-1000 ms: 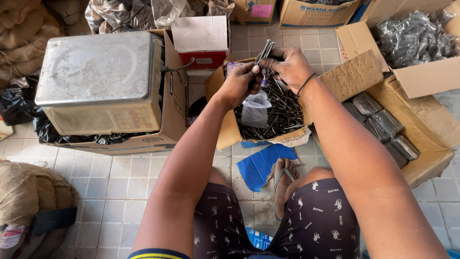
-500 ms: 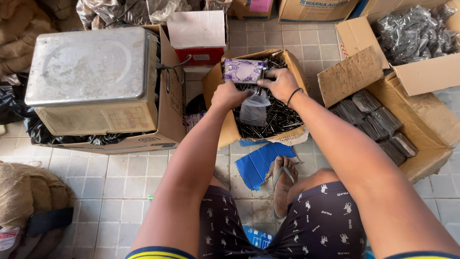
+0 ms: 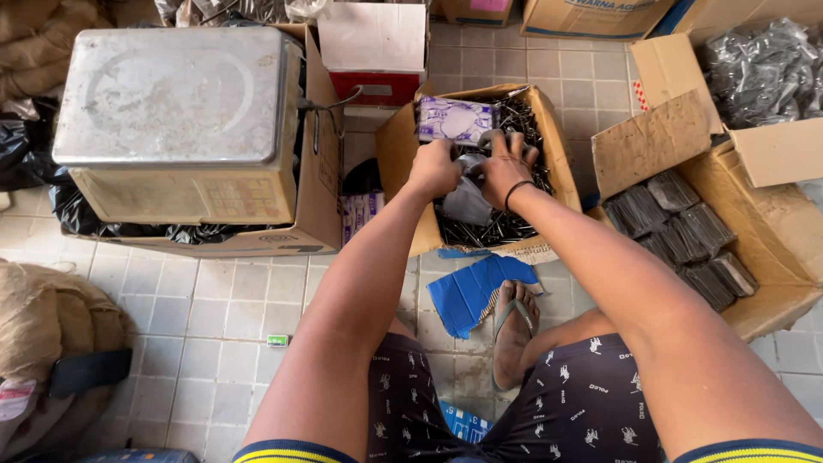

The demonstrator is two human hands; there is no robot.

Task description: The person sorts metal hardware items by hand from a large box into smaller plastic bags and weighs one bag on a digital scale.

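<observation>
Nearest lies a blue folded sheet (image 3: 474,291) on the tiled floor beside a sandalled foot (image 3: 514,336). Beyond it, both hands meet over an open brown cardboard box (image 3: 396,154) full of loose dark nails (image 3: 480,225). The left hand (image 3: 435,167) and right hand (image 3: 501,167) both have their fingers pinching a small clear plastic bag (image 3: 470,201), which hangs just below them, long axis pointing down into the nails. A purple packet (image 3: 454,120) rests at the box's far side. Right, another carton holds bundled dark packs (image 3: 677,227).

Your purple-white packet (image 3: 456,119) lies at the nail box's (image 3: 403,154) far edge; a red-white carton (image 3: 375,51) stands behind.
</observation>
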